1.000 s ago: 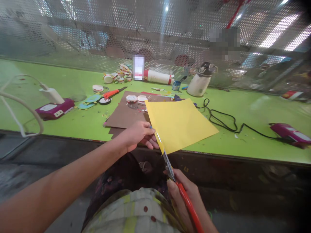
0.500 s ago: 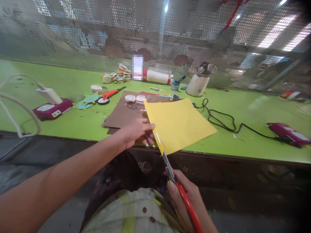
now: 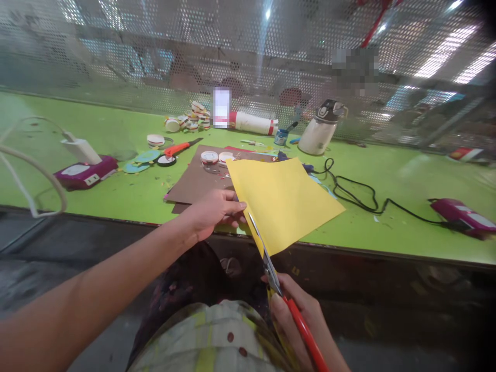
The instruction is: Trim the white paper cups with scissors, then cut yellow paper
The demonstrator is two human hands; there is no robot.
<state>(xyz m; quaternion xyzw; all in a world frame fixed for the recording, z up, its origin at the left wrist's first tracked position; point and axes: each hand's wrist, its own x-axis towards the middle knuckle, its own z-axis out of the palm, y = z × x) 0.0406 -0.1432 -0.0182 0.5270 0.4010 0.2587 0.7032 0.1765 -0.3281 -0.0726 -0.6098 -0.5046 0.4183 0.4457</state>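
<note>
A yellow paper sheet [image 3: 284,199] is held over the near edge of the green table [image 3: 127,194]. My left hand [image 3: 215,211] pinches its left edge, fingers closed on the paper. My right hand [image 3: 298,323], low in front of my lap, grips red-handled scissors [image 3: 277,287]. The scissor blades point up into the sheet's near left edge, along a narrow strip. Under the sheet lies brown cardboard [image 3: 197,181] with two tape rolls [image 3: 217,157] on it.
A purple device with a white charger [image 3: 83,170] and white cable sits at left. Another pair of orange-handled scissors [image 3: 178,149], paper discs and stacked tape rolls lie behind. A white kettle [image 3: 321,132], a black cord [image 3: 356,194] and a second purple device [image 3: 463,217] are at right. Perforated metal screen behind.
The scissor blades have advanced slightly further up the sheet's left edge. My left hand shifted a little up and left with the paper. The view moved slightly.
</note>
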